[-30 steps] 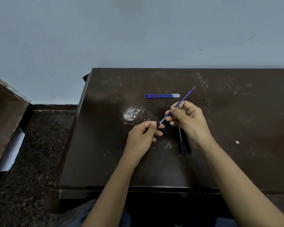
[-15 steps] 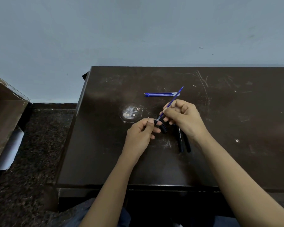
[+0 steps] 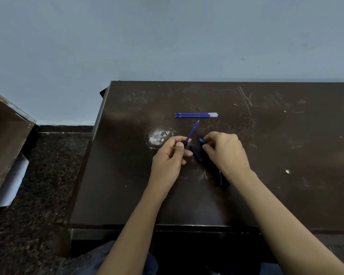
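My left hand (image 3: 170, 155) pinches a short black pen piece (image 3: 185, 144). A blue refill (image 3: 193, 132) sticks out of that piece, pointing up and to the right. My right hand (image 3: 225, 153) is down on the table with thumb and fingers curled on a black pen barrel with a blue end (image 3: 201, 140). Between my hands lies a loose black pen piece (image 3: 196, 153). More black pen bodies (image 3: 220, 178) poke out from under my right wrist. A few spare blue refills (image 3: 196, 115) lie side by side farther back on the table.
The dark brown table (image 3: 266, 195) is scratched, with a white worn patch (image 3: 157, 136) left of my hands. The wall stands right behind it. A brown cabinet (image 3: 6, 139) stands at the left across a speckled floor (image 3: 40, 175).
My right hand let go of the blue refill and dropped to the black barrel on the table. The refill now sits deeper in the piece my left hand holds.
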A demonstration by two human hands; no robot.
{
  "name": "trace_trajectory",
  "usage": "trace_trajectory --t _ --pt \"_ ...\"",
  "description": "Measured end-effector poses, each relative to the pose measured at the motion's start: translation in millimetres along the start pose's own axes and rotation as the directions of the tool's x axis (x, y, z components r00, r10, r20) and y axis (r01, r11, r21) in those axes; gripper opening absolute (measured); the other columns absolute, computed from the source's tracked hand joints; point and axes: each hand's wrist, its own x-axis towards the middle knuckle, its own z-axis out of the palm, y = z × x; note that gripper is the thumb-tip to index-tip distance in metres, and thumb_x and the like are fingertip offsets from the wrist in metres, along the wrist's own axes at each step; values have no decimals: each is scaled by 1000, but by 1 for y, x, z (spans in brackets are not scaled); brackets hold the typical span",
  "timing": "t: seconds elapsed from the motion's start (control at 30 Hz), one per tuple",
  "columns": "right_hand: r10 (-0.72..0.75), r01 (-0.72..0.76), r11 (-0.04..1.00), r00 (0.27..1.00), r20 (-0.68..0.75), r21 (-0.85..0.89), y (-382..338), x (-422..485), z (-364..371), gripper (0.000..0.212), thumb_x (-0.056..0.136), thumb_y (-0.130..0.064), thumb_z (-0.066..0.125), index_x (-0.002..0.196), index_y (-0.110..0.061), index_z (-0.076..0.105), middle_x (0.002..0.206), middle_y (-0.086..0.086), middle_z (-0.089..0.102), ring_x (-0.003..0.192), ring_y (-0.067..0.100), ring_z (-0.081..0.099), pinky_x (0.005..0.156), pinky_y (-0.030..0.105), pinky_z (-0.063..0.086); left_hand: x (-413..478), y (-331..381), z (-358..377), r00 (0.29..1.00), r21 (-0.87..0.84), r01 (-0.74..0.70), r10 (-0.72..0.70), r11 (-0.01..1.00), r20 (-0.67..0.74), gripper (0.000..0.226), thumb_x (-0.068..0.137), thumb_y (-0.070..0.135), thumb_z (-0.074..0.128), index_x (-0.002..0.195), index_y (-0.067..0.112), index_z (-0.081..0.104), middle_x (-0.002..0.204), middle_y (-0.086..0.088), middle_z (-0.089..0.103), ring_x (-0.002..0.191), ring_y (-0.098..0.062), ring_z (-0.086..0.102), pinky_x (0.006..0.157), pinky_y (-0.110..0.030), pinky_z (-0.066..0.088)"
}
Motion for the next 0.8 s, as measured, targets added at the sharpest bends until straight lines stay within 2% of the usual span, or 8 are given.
trace_trajectory --t 0.17,0.4,0.47,0.57,0.63,0.67,0.73,0.8 --pt "-37 35 994 999 -18 -107 -6 1 5 24 85 -20 61 108 -13 64 99 9 69 93 33 63 77 43 54 0 -1 -2 999 -2 -28 28 1000 23 28 101 23 44 110 40 64 74 11 70 62 5 54 58 -7 41" --pt "12 -10 990 1000 12 -140 -8 2 8 24 85 -13 54 107 -8 61 100 9 67 95 33 60 75 40 52 1 -3 -1 999 5 -46 46 999 24 28 101 21 45 108 36 67 71 14 69 60 8 54 56 -7 40" --pt "17 -17 997 1000 -1 -69 -7 3 7 27 82 -14 55 107 -9 63 98 8 68 95 31 61 78 42 52 2 -3 -1 999 8 -48 48 999 19 28 101 20 45 106 36 67 70 15 69 60 8 54 56 -6 40" --pt "58 -50 970 998 -25 236 -7 7 -1 25 79 -14 59 102 -15 69 82 -1 68 77 16 62 72 30 51 2 -4 -1 999 10 -48 47 999 16 28 101 18 45 106 34 68 68 15 68 59 9 54 55 -6 40" --pt "107 -101 874 994 14 476 -8 12 -7 17 80 -12 60 90 -18 71 70 -5 63 61 6 54 61 19 45 2 -4 -1 999 0 -42 42 999 12 28 100 17 45 105 33 68 68 14 68 58 9 53 55 -5 39" --pt "140 -143 782 989 53 607 -8 13 -11 15 82 -9 59 85 -18 71 66 -5 60 57 5 51 57 17 42 2 -4 -1 999 -4 -39 39 999 12 28 100 17 46 104 33 69 68 13 68 58 10 53 54 -5 39" --pt "187 -238 504 968 165 830 -8 16 -16 15 86 -5 58 80 -15 68 62 -2 57 57 6 50 53 16 43 2 -5 -1 999 2 -38 38 999 18 30 100 17 46 101 36 69 70 11 68 59 10 54 55 -5 39" --pt "188 -321 212 940 283 923 -8 17 -20 13 89 -4 56 82 -10 65 62 0 59 60 9 54 53 14 47 2 -5 -1 999 14 -35 35 999 26 31 100 18 46 99 39 68 72 9 68 59 10 54 56 -4 40"
